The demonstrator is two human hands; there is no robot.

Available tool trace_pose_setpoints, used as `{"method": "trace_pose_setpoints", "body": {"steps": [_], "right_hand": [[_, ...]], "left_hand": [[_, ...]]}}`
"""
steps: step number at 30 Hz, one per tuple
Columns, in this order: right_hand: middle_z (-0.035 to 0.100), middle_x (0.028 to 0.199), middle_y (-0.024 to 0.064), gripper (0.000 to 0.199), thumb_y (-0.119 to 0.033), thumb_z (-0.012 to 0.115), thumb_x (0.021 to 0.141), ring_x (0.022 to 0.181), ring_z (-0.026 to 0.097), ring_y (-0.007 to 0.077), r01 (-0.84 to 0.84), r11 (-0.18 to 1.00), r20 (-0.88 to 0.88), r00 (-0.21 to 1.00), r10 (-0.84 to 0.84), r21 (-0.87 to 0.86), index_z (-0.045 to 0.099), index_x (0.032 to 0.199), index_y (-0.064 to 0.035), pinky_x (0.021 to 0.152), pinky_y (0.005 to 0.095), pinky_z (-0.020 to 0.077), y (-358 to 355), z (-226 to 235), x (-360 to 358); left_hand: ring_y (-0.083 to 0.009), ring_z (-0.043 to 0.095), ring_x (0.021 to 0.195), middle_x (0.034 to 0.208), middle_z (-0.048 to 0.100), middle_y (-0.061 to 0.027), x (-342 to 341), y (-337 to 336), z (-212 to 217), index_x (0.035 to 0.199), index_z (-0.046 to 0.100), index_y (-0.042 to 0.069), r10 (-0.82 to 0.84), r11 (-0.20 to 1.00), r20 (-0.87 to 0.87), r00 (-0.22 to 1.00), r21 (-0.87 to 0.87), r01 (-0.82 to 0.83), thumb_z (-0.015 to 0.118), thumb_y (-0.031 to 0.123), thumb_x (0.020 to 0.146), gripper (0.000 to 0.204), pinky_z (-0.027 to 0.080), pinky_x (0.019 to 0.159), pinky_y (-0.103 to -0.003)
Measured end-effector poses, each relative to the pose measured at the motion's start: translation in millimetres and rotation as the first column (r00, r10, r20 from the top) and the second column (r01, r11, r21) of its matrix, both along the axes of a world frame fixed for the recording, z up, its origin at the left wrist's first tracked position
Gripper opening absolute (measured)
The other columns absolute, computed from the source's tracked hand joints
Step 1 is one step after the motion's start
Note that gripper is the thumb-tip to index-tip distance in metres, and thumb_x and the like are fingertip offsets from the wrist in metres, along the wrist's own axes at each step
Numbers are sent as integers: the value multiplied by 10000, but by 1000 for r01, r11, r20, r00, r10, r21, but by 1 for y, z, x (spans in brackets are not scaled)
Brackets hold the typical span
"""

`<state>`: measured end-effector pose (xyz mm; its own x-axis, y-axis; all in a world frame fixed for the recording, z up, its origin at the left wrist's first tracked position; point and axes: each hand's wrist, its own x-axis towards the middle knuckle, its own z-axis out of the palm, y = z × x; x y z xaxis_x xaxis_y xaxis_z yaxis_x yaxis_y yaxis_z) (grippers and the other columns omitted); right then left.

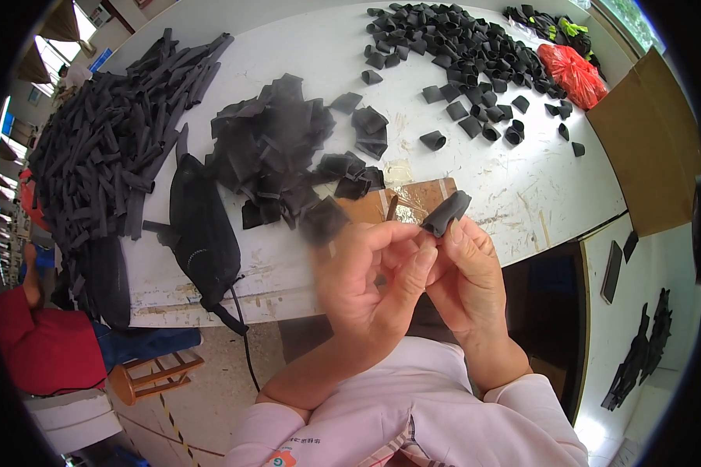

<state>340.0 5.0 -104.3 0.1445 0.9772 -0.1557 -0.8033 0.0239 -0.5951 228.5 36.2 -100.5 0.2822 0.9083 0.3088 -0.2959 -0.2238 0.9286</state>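
Just above the near edge of the table, my two hands meet around a small black fabric loop, rolled into a short tube. My right hand pinches its lower end between thumb and fingers. Thumb and fingertips of my left hand are closed at the same end; the exact grip there is partly hidden. Behind the hands lies a brown cardboard piece covered with clear tape. A loose pile of flat, dark fabric pieces spreads to the left of it.
Many finished-looking black loops cover the far right. Long black strips are heaped at left, beside a black padded form with a cord. A red plastic bag and a cardboard box stand right. A person in red sits at left.
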Motion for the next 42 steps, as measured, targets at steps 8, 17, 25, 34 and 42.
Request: {"method": "trace_pose_setpoints", "body": {"steps": [8,17,25,34,42], "right_hand": [[590,789,26,190,-199,590,831,681,515,82,-144,989,-37,989,143,-38,612,904,-25,586,195,405,-20,-29,4],[566,770,3,155,-135,591,828,672,488,45,137,986,644,747,-163,90,583,904,1,592,180,399,-17,-27,19],[554,691,-27,121,-140,581,839,591,472,21,243,970,586,785,-200,5,575,793,-28,505,160,390,-15,-33,15],[555,715,4,167,-155,568,841,653,501,58,276,960,508,835,-211,-55,575,836,11,582,207,431,9,-59,52],[564,802,79,359,-285,511,866,700,524,106,630,754,817,327,-474,185,551,994,48,592,231,439,38,-57,111]], "left_hand": [[-62,560,626,779,593,-78,4,-3,-11,925,536,-52,-11,980,63,998,-199,24,587,-3,797,146,448,552,-164],[-31,452,500,674,545,-6,0,-8,-29,865,574,4,54,998,-342,938,53,-38,506,87,877,107,348,434,-157],[-62,497,726,890,517,-39,3,-16,-44,986,510,-26,-89,994,-196,977,-80,75,536,10,832,161,418,644,-193],[-42,471,705,878,542,-51,-3,-16,-66,766,562,-13,-17,984,-259,966,-178,-30,562,11,809,50,378,586,-171],[-278,540,848,972,523,-174,10,117,-93,1039,530,5,465,861,-762,452,507,-30,650,127,710,371,447,759,-336]]}}
